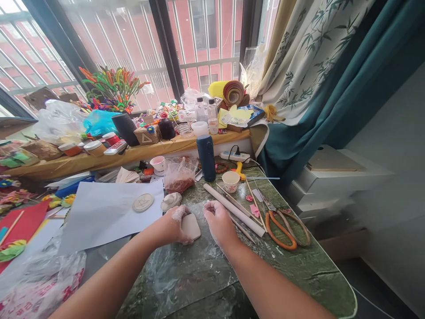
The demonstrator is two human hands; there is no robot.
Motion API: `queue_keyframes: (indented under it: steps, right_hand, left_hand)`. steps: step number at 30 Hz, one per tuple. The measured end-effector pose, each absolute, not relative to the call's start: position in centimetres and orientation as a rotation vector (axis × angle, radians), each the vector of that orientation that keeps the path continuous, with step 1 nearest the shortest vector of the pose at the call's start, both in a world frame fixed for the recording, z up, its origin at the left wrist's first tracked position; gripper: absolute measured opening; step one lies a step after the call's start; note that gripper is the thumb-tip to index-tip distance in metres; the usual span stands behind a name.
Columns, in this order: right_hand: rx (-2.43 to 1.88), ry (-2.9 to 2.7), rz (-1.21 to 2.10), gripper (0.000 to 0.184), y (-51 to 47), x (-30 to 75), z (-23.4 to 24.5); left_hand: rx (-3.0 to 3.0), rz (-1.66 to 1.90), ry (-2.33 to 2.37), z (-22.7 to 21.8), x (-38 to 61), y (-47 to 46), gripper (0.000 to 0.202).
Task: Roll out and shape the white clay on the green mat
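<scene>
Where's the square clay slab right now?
Head view, slightly left of and below centre: slab in the left hand, right hand to its right, whitish lump just beyond.

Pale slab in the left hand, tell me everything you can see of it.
The slab is flat, off-white and smooth-looking, apparently clay, roughly square with rounded corners. The left hand holds its left side, hiding part of it; the right hand is apart. Whether it touches the plastic sheet below is unclear.
</scene>
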State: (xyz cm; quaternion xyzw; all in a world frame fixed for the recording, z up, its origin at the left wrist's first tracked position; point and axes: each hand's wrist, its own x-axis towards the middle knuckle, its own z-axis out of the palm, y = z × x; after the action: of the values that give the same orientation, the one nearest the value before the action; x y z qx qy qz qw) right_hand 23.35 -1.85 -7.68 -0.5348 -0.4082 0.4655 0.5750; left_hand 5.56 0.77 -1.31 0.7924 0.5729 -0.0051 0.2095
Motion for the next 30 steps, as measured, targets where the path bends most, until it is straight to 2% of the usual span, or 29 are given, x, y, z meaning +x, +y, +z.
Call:
queue_keyframes:
  steps: [4, 9, 14, 15, 18, 20, 25, 28, 30]
  right_hand:
    - [-1.254, -0.960, 1.090, 0.017, -1.8, 23.4, -7.6]
    - [-1.258, -0.966, 1.093, 0.017, -1.8, 23.3, -7.7]
    - [-1.256, -0.971, 1.096, 0.018, -1.9, 23.2, -7.9]
    - [-1.254, -0.970, 1.096, 0.018, -1.8, 23.1, -7.9]
    - [-1.247, -0.964, 1.098, 0.018, -1.8, 23.1, -8.0]
    - [-1.241, -0.959, 1.101, 0.018, -1.7, 23.1, -8.0]
    - [-1.235, -0.939, 1.115, 0.018, -1.7, 23.1, -8.0]
    - [-1.231, -0.930, 1.136, 0.018, -1.6, 23.1, -8.1]
    - [-1.228, -0.920, 1.149, 0.018, -1.6, 23.2, -8.2]
  left_hand:
    - [2.224, -0.113, 1.593, -1.2, 5.7, 1.4, 0.066]
    - [2.293, -0.075, 1.613, -1.5, 5.8, 1.0, 0.061]
    - [2.141, -0.060, 1.603, -1.1, 5.6, 1.2, 0.072]
    - [2.100, -0.061, 1.590, -0.9, 5.5, 1.3, 0.068]
    - [2.047, -0.060, 1.573, -0.5, 5.3, 1.4, 0.037]
    - [2.041, -0.013, 1.556, -0.4, 5.0, 1.1, 0.026]
    - [1.967, 0.319, 1.515, 0.5, 3.6, 0.6, 0.023]
    - [1.953, 0.709, 1.607, 3.1, 3.0, 0.4, 0.041]
    - [2.129, 1.088, 1.775, 4.8, 2.9, -0.2, 0.036]
